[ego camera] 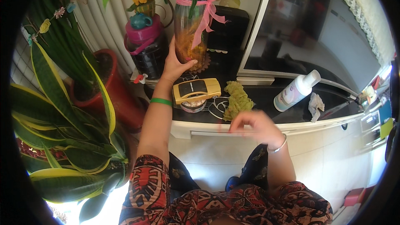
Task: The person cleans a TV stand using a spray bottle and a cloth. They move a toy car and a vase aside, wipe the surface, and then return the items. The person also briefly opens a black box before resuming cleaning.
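My left hand (176, 64) is wrapped around the lower part of a clear glass vase (187, 34). The vase has a pink ribbon at its neck, artificial flowers and orange-brown filling, and stands upright on a black cabinet top (265, 112). Blurred by motion, my right hand (254, 126) hovers over the cabinet's front edge with bent fingers; whether it grips anything is unclear. Just beyond it lies a crumpled green cloth (237, 100). Between the cloth and my left forearm, a yellow toy car (197, 90) rests on a small round tin (193, 105).
A white bottle (295, 92) and a crumpled tissue (316, 106) are on the right, before a television (309, 28). White cable (218, 107) lies near the cloth. On the left are a dark jug with a magenta lid (143, 37), a red plant pot (109, 90) and broad variegated leaves (68, 159).
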Demonstrator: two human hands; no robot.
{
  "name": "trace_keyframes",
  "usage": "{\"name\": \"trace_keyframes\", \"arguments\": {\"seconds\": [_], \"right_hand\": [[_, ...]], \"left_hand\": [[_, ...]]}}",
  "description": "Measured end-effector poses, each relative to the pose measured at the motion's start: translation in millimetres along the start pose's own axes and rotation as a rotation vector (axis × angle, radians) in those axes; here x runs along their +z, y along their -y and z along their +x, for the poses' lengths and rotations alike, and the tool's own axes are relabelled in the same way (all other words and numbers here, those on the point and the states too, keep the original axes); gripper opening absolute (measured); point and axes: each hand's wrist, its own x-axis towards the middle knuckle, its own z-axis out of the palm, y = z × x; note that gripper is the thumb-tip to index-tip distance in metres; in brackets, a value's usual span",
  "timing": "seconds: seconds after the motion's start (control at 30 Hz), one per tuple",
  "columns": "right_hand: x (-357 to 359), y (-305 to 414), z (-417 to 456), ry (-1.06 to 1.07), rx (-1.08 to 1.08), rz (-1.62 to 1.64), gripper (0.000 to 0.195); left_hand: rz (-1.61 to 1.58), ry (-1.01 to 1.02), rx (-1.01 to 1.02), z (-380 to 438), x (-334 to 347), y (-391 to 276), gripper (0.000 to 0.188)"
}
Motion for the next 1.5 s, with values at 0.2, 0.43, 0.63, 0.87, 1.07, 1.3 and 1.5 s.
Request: {"name": "trace_keyframes", "arguments": {"seconds": [0.2,0.43,0.63,0.87,1.07,1.3,1.5], "right_hand": [[13,-39,-35,0.500,0.201,-0.672,0.013],[-20,70,81,-0.253,-0.424,-0.707,0.009],[-84,30,264,-0.867,-0.219,-1.022,0.036],[-114,18,309,-0.904,0.441,-1.190,0.080],[-111,73,281,-0.504,0.627,-1.409,0.060],[-134,86,284,-0.257,0.540,-1.123,0.065],[-123,93,288,-0.292,0.399,-1.098,0.063]], "left_hand": [[-0.019,0.008,0.009,2,5,-3,0.118],[-0.018,-0.026,0.000,-5,-8,6,0.117],[-0.039,-0.019,-0.001,2,4,-3,0.117],[0.014,-0.031,-0.015,1,0,-8,0.116],[-0.040,-0.040,-0.015,-2,-2,-4,0.117],[-0.035,-0.043,0.026,2,3,-5,0.120],[-0.007,-0.052,0.021,1,0,1,0.121]]}}
